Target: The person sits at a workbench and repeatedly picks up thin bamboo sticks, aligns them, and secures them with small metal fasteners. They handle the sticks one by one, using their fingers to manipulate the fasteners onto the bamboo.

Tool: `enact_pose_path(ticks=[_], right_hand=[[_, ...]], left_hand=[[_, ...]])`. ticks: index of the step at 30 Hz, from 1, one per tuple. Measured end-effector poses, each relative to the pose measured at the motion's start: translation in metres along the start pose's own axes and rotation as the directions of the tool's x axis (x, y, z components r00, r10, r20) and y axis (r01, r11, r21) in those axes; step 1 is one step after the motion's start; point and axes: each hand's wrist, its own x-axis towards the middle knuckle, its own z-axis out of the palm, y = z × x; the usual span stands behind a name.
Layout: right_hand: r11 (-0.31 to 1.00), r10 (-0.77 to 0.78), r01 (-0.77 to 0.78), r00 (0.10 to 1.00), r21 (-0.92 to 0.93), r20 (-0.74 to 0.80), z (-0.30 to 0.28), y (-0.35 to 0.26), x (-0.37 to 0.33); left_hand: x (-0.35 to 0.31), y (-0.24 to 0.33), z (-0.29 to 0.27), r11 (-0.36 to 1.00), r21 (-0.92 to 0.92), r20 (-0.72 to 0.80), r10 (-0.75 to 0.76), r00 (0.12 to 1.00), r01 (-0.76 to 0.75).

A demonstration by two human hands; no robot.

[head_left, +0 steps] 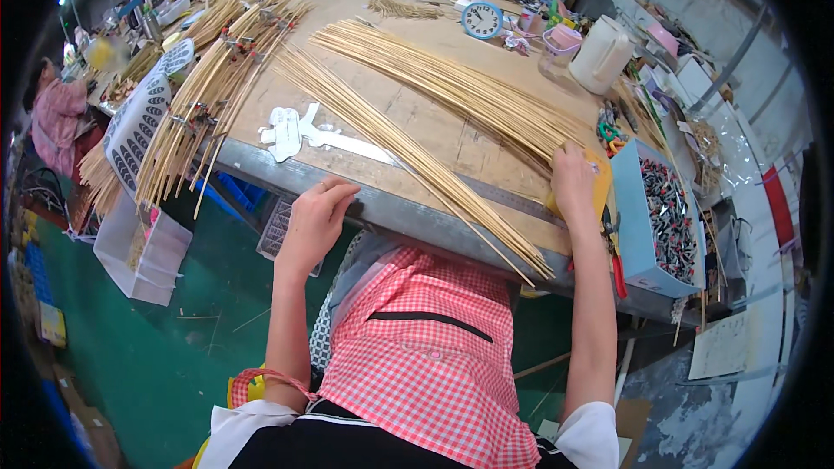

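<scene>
Over the table's near edge, my left hand [318,215] hangs with its fingers loosely curled together, and nothing shows in it. My right hand [573,179] is closed at the near right end of a wide bundle of thin bamboo sticks [452,82]; its fingertips pinch the stick ends, and how many they hold is hidden. Between my hands, a smaller bundle of bamboo sticks [408,152] lies slantwise, its ends jutting past the table edge. Beneath it lies a metal ruler [504,198]. A white cut-out piece [287,134] lies beyond my left hand.
Right of my right hand are red-handled pliers [617,252] and a blue box [638,226] full of small black-and-red clips. Farther back stand a blue clock [482,20] and a white jug [603,54]. Clipped stick bundles [204,113] lie at left. Another person [59,117] sits far left.
</scene>
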Motion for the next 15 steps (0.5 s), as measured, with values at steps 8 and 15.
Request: enact_pose_path(ticks=[8, 15], right_hand=[[0.997, 0.051, -0.049, 0.998, 0.056, -0.043, -0.028, -0.017, -0.012], [0.982, 0.082, -0.074, 0.996, 0.172, -0.041, -0.036, -0.016, -0.020]], left_hand=[[0.000, 0.003, 0.001, 1.000, -0.020, 0.037, 0.011, 0.999, -0.010], [0.001, 0.007, 0.002, 1.000, -0.009, 0.075, 0.008, 0.997, -0.008]])
